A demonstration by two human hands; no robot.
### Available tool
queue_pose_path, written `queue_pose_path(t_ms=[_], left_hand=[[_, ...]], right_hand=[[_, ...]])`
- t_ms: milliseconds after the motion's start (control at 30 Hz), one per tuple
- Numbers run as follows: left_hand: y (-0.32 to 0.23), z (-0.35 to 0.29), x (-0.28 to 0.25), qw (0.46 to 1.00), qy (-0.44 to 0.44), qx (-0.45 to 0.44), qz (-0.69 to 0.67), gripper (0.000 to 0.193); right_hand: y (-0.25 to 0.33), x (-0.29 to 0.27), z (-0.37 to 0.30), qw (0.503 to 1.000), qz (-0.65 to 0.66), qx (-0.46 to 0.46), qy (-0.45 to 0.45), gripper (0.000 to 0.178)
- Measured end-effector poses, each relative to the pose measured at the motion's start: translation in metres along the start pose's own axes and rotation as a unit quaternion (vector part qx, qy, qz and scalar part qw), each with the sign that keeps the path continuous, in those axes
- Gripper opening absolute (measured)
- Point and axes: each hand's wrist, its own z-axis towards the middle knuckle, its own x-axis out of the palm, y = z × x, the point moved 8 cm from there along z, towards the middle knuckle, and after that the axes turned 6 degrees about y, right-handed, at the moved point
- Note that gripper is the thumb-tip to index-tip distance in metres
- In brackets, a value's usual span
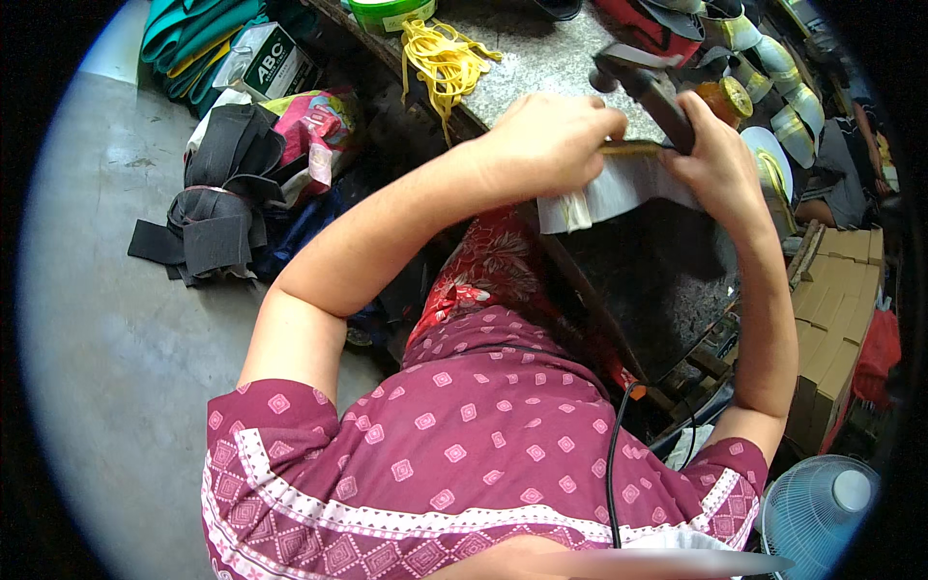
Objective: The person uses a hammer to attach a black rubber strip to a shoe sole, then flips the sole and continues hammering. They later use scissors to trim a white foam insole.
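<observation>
My right hand is closed around the dark handle of a hammer. Its head, blurred by motion, is tilted up over the worktable. My left hand grips a whitish curved piece with a yellowish-brown upper edge. The piece looks like a shoe upper, though its kind is not certain. It hangs between my hands below the hammer, and a short pale strip dangles from its lower left corner. My right fingertips are close to its upper edge; whether they touch it I cannot tell.
Yellow laces hang over the table's left edge beside a green tub. Several whitish curved pieces and an amber jar lie to the right. Dark fabric bundles stand on the left floor, cardboard boxes and a fan at right.
</observation>
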Motion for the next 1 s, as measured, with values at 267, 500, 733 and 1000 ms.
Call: queue_pose_path(t_ms=[267,500,733,1000], left_hand=[[0.052,0.028,0.023,0.984,0.103,-0.131,0.065,0.022],[0.058,0.029,0.032,0.981,0.119,-0.137,0.064,0.018],[0.055,0.006,0.027,0.987,0.061,-0.139,0.051,0.025],[0.050,0.007,0.028,0.995,0.055,-0.074,0.032,0.032]], right_hand=[[0.030,-0.017,0.013,0.962,-0.092,-0.113,-0.231,0.042],[-0.009,-0.001,-0.006,0.994,0.068,0.027,-0.077,0.043],[0.002,0.021,-0.034,0.988,-0.068,0.026,-0.134,0.033],[-0.002,-0.001,-0.033,0.985,0.007,0.015,-0.169,0.036]])
